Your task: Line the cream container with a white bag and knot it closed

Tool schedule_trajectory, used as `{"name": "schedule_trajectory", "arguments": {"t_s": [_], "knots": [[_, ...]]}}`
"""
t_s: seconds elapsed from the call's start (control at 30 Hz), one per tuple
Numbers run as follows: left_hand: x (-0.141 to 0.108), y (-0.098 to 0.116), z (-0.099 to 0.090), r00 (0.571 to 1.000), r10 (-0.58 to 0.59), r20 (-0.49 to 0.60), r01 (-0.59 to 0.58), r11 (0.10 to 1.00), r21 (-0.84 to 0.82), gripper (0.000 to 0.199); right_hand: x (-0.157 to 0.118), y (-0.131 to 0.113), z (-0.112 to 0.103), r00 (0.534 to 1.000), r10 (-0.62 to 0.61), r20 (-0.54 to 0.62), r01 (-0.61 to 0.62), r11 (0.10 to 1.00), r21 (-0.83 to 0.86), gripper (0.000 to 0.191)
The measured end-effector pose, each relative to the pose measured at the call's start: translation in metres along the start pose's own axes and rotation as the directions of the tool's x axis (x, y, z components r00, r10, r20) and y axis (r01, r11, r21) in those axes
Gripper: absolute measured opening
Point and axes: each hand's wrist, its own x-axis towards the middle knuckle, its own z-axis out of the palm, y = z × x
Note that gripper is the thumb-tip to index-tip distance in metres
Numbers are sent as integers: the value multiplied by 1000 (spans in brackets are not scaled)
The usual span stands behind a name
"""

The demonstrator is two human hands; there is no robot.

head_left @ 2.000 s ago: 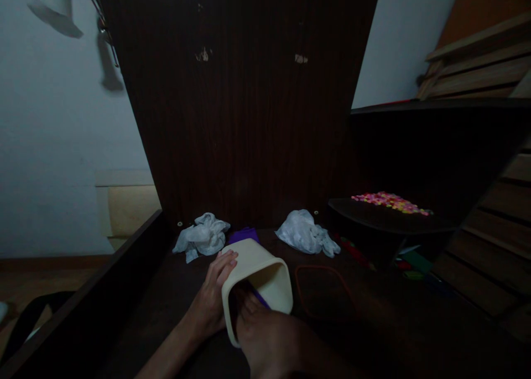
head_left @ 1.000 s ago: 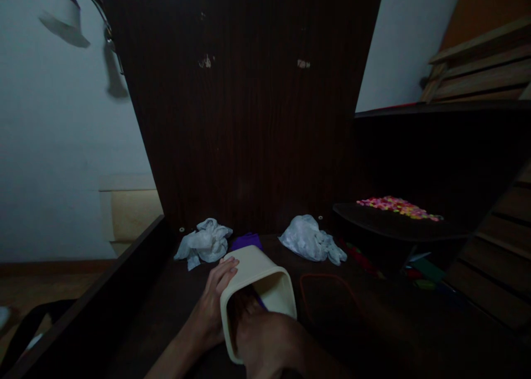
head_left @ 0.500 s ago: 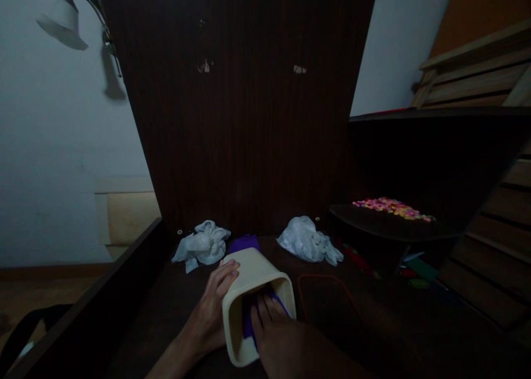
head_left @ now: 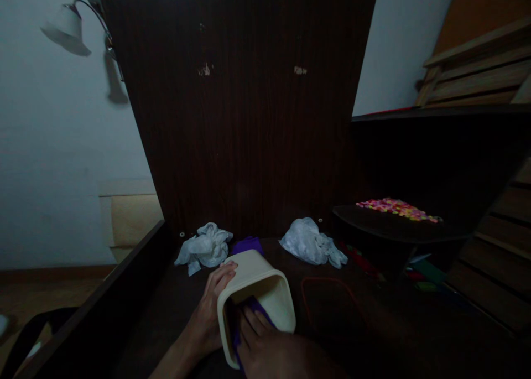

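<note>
A cream plastic container (head_left: 253,265) lies on its side on the dark surface, its mouth turned towards me. My left hand (head_left: 211,307) grips its left outer wall, fingers over the upper edge. Inside the mouth, my right hand (head_left: 259,337) presses a purple cloth (head_left: 260,308) against the lower left inner wall. Part of that cloth is hidden under the fingers. Another piece of purple material (head_left: 249,245) lies just behind the container; whether it is separate I cannot tell.
Crumpled whitish plastic bags lie behind, one at the left (head_left: 205,247) and one at the right (head_left: 309,242). A reddish-brown rim-like frame (head_left: 327,281) rests right of the container. Small colourful pieces (head_left: 396,208) cover part of a corner shelf (head_left: 373,227). A raised board (head_left: 124,274) edges the left.
My right hand and the purple cloth have moved left and down inside the container, from its back towards the lower left wall. The container is tilted slightly differently; my left hand keeps its grip.
</note>
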Motion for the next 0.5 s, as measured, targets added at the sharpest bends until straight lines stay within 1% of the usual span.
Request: {"name": "schedule_trajectory", "arguments": {"t_s": [0.03,0.07,0.13,0.2,0.27,0.33,0.37,0.47,0.5], "knots": [[0,0,0,1000,-12,12,12,1000,-4,78,-10,3,6,996,-56,-63,54,998,-29,38],[0,1,-1,999,-23,23,23,1000,-8,81,-21,6,12,989,-73,-129,65,996,-67,36],[1,5,-1,999,-34,29,34,999,-18,83,-40,12,27,974,-66,-217,37,990,-136,32],[3,8,-1,999,-33,25,33,999,-22,82,-54,15,41,965,-2,-261,-44,985,-168,33],[5,12,-1,1000,-11,23,11,1000,-20,84,-60,17,52,954,104,-281,-155,974,-165,35],[7,14,-1,999,9,38,-8,1000,-16,86,-55,16,57,938,222,-265,-266,954,-140,36],[8,15,-1,999,13,46,-12,1000,-14,87,-49,15,57,932,276,-236,-310,943,-124,36],[9,16,0,999,14,49,-14,1000,-4,86,-19,12,47,902,417,-111,-426,901,-81,40],[9,16,1,999,15,43,-15,1000,-1,86,-8,11,41,875,475,-88,-481,874,-72,40]]}}
